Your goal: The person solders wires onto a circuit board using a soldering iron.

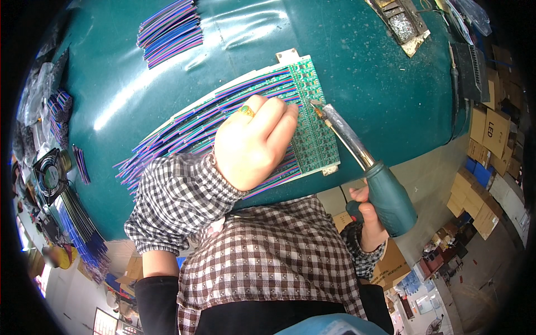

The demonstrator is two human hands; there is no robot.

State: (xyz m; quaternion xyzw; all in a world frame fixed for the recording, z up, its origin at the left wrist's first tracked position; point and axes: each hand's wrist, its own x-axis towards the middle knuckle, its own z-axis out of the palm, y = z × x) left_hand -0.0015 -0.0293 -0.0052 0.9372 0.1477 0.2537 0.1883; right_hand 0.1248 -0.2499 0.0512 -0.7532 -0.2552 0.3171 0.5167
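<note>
My left hand, with a gold ring, rests knuckles-up on a row of blue, purple and green ribbon wires and presses them against a green circuit board panel on the teal table. My right hand grips the teal handle of a soldering iron. Its tip touches the board's upper part, just right of my left fingertips. My checked sleeves cover both forearms.
A bundle of cut wires lies at the table's far left. A soldering stand with a sponge tray sits at the far right. A small fan and more wire bundles lie at the left. Cardboard boxes stand on the floor at the right.
</note>
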